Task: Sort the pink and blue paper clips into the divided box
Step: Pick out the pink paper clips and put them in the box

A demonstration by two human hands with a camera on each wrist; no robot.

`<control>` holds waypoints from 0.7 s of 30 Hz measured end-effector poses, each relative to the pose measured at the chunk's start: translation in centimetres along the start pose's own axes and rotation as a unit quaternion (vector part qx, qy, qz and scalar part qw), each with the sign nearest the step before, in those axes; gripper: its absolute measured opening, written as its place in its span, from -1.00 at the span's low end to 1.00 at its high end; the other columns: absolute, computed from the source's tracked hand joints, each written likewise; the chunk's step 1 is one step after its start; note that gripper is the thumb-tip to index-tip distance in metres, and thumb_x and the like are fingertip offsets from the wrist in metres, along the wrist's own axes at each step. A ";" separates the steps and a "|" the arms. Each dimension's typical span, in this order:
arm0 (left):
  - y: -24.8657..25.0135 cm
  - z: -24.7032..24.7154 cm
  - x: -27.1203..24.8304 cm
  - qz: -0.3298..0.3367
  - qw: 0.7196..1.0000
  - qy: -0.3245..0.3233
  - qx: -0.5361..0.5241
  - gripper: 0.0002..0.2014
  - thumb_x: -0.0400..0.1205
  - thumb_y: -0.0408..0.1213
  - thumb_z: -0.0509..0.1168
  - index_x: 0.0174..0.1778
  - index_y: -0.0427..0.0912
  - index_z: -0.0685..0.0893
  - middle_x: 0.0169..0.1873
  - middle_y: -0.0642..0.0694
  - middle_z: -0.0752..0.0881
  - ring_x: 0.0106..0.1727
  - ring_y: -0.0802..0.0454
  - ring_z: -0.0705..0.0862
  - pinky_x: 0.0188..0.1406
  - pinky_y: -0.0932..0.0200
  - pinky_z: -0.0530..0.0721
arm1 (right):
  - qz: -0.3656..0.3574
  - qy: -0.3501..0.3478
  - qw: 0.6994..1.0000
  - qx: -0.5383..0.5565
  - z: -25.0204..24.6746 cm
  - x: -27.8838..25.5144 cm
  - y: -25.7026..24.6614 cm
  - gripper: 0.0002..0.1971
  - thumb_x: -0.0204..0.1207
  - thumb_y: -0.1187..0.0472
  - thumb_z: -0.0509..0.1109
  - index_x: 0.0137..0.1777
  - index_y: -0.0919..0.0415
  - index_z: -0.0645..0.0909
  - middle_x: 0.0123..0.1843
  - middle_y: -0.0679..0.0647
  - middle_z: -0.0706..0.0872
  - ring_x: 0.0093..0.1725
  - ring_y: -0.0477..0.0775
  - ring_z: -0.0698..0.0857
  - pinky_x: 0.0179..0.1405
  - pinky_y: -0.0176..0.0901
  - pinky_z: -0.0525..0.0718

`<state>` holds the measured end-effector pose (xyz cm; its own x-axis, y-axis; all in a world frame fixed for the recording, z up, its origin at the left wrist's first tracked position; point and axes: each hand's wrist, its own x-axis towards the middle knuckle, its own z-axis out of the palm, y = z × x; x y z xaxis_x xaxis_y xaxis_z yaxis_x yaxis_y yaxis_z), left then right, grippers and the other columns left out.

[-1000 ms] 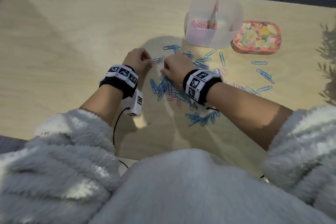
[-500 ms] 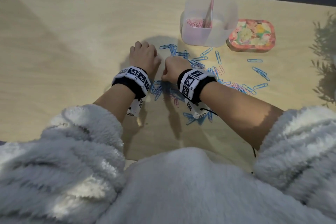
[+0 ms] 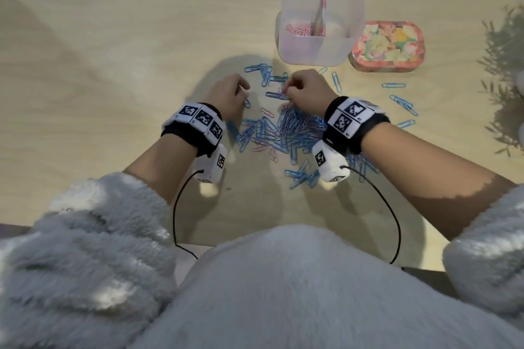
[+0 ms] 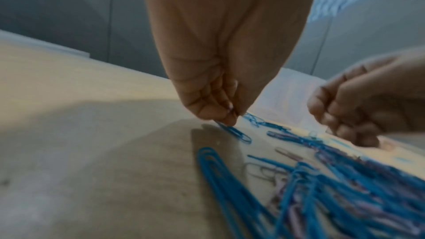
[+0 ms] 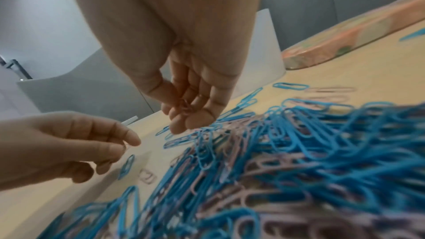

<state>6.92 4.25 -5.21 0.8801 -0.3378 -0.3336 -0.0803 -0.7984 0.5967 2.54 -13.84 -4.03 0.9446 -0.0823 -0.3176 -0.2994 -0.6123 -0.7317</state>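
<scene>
In the head view, the left hand (image 3: 226, 96) and right hand (image 3: 307, 91) sit just above centre of the frame, both curled over the far edge of a mixed heap of paper clips (image 3: 286, 133) on the bench (image 3: 113, 51). The divided box (image 3: 319, 49) stands at upper right of centre; its left compartment already holds pink clips (image 3: 297, 30), while the right compartment looks empty from here. A flowered tin (image 3: 388, 47) lies just right of the box, with loose blue clips scattered below it. The step in hand appears to be picking single clips out of the heap, with most of the sorting still to do.

In the left wrist view, the left hand's fingers (image 4: 226, 115) are narrowed to a pinch at centre frame, touching the end of a blue clip (image 4: 234, 132) that still lies on the bench. Whether the clip is truly gripped, I cannot tell. The right hand shows at the right edge, curled.

In the right wrist view, the right hand's fingers (image 5: 197, 115) at upper centre are curled round a few pink clips held in the palm (image 5: 185, 105), their tips just above the heap. The left hand shows at lower left, thumb and forefinger nearly closed.

The next move likely calls for lifting the pinched clip free without dragging neighbours, then carrying each colour to its own compartment: pink left, blue right.
</scene>
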 end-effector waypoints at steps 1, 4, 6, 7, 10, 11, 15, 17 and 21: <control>-0.2 0.2 -0.1 -0.022 0.999 -0.015 -0.028 -0.81 0.65 -0.46 0.10 0.08 -0.28 0.59 0.03 -0.23 0.68 0.14 -0.14 0.62 0.15 0.09 0.53 | -0.002 -0.012 1.000 -0.013 0.2 -0.3 0.3 -0.79 0.51 0.33 0.24 -0.05 0.46 0.65 -0.28 0.10 0.62 -0.26 0.07 0.60 -0.20 -0.18 0.56; -0.2 0.5 -0.5 -0.063 0.990 -0.049 -0.117 -0.70 0.60 -0.58 0.00 -0.26 -0.17 0.53 -0.17 -0.19 0.70 -0.02 -0.07 0.61 0.19 0.04 0.58 | -0.030 -0.046 0.992 -0.110 1.5 -1.0 0.7 -0.81 0.51 0.28 0.25 -0.08 0.37 0.66 -0.15 0.13 0.63 -0.12 0.09 0.57 -0.18 -0.18 0.47; 0.0 0.6 -0.7 -0.074 0.982 -0.054 -0.162 -0.63 0.60 -0.58 -0.05 -0.36 -0.11 0.49 -0.33 -0.10 0.63 -0.13 -0.08 0.59 -0.05 0.10 0.60 | -0.040 -0.032 0.985 -0.166 2.4 -1.1 0.4 -0.84 0.51 0.20 0.29 -0.07 0.25 0.67 -0.11 0.06 0.62 -0.09 0.07 0.57 -0.10 -0.14 0.49; 0.1 0.7 -0.7 -0.078 0.980 -0.051 -0.175 -0.63 0.62 -0.55 -0.06 -0.37 -0.10 0.49 -0.35 -0.10 0.62 -0.15 -0.08 0.58 -0.19 0.15 0.56 | -0.041 -0.019 0.983 -0.179 2.8 -0.9 0.1 -0.85 0.51 0.17 0.31 -0.07 0.21 0.67 -0.11 0.04 0.62 -0.09 0.06 0.57 -0.09 -0.14 0.49; 0.2 1.1 -1.1 -0.077 0.981 -0.060 -0.168 -0.74 0.67 -0.34 0.11 -0.34 -0.10 0.54 -0.30 -0.14 0.66 -0.20 -0.05 0.60 -0.24 0.17 0.54 | -0.035 -0.028 0.979 -0.199 3.1 -0.2 -1.0 -0.85 0.46 0.16 0.39 -0.07 0.20 0.71 -0.05 0.11 0.75 0.00 0.13 0.67 -0.11 -0.20 0.47; 0.1 1.2 -1.3 -0.062 0.986 -0.069 -0.138 -0.79 0.66 -0.27 0.19 -0.32 -0.09 0.54 -0.30 -0.09 0.66 -0.21 -0.03 0.61 -0.21 0.15 0.57 | -0.032 -0.040 0.978 -0.201 3.0 0.0 -1.3 -0.85 0.45 0.19 0.39 -0.07 0.22 0.73 -0.04 0.14 0.78 0.01 0.14 0.71 -0.13 -0.20 0.49; -0.4 0.9 -2.9 0.005 0.997 -0.068 0.033 -0.89 0.54 -0.23 0.39 -0.22 -0.13 0.59 -0.26 -0.06 0.61 -0.21 0.01 0.55 -0.36 0.26 0.44 | -0.009 -0.089 0.979 -0.184 3.2 0.4 -1.2 -0.83 0.44 0.27 0.34 -0.20 0.36 0.73 -0.11 0.23 0.81 -0.05 0.19 0.76 -0.06 -0.05 0.66; -1.1 0.7 -3.5 0.013 0.996 -0.072 0.053 -0.88 0.51 -0.22 0.44 -0.18 -0.17 0.66 -0.23 -0.08 0.63 -0.17 0.01 0.55 -0.34 0.25 0.44 | -0.007 -0.089 0.978 -0.188 3.2 0.3 -1.0 -0.83 0.45 0.26 0.33 -0.34 0.28 0.64 -0.12 0.24 0.80 -0.08 0.22 0.74 -0.05 -0.02 0.65; -2.5 0.2 -4.4 0.006 0.997 -0.063 0.036 -0.83 0.51 -0.22 0.44 -0.12 -0.26 0.72 -0.33 -0.05 0.61 -0.19 0.00 0.54 -0.27 0.18 0.43 | -0.032 -0.074 0.990 -0.117 2.0 -0.6 -0.1 -0.75 0.48 0.29 0.30 -0.40 0.10 0.37 -0.26 0.07 0.60 -0.20 0.05 0.54 -0.27 -0.15 0.41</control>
<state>3.16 7.66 -5.38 0.8136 -0.4042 -0.4179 -0.1279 -0.8256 0.5496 1.75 -12.18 -4.99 0.9256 0.0678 -0.3723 -0.1840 -0.7789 -0.5995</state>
